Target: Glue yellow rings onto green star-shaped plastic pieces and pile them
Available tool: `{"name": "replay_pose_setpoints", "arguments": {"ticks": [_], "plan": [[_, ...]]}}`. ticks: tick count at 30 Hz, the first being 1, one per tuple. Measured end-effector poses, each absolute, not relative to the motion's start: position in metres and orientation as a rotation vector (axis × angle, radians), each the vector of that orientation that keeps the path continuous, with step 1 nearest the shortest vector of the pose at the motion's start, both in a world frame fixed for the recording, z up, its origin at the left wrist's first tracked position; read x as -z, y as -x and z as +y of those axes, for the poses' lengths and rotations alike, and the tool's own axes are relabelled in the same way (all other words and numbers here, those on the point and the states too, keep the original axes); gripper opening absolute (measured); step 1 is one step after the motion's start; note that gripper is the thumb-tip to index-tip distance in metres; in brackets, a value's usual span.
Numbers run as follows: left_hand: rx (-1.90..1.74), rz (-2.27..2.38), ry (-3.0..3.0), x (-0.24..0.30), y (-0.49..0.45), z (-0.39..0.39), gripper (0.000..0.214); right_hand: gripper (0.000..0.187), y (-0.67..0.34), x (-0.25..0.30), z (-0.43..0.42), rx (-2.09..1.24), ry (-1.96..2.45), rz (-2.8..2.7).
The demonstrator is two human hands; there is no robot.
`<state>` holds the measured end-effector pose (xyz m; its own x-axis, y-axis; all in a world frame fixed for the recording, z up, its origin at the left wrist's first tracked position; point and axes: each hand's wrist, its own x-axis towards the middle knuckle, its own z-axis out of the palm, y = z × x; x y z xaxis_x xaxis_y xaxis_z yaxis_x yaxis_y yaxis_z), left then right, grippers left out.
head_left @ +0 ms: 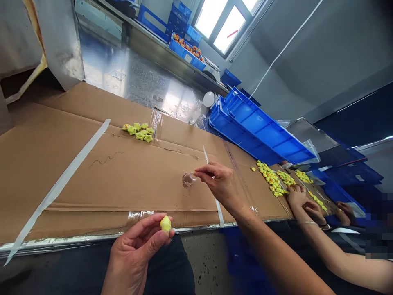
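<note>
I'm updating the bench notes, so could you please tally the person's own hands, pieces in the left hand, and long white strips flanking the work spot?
Bare hands (left hand, right hand): 2
Small rounded yellow piece: 1
Long white strips: 2
Total: 5

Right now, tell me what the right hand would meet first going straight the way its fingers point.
Likely the small clear dish, just at the fingertips of the right hand; the picture doesn't settle whether they touch it.
</note>
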<state>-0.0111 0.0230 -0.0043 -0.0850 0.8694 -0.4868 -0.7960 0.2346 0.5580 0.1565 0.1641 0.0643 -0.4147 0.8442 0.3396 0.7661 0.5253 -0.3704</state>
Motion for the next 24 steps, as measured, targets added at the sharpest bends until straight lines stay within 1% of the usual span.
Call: {"name": "replay_pose_setpoints", "arguments": {"ticks": [10,24], "plan": [[-1.374,0.931,-0.130,0.0075,0.0124,0.0207,0.027,0.009,-0.1561,-0.0629,0.1664,-0.155,1.327,-2.311],[-1.395,0.962,-0.164,0.0098,0.0114,0.0217,0.030,0.010,-0.1557,-0.0644,0.1654,-0.190,1.377,-2.326]]}}
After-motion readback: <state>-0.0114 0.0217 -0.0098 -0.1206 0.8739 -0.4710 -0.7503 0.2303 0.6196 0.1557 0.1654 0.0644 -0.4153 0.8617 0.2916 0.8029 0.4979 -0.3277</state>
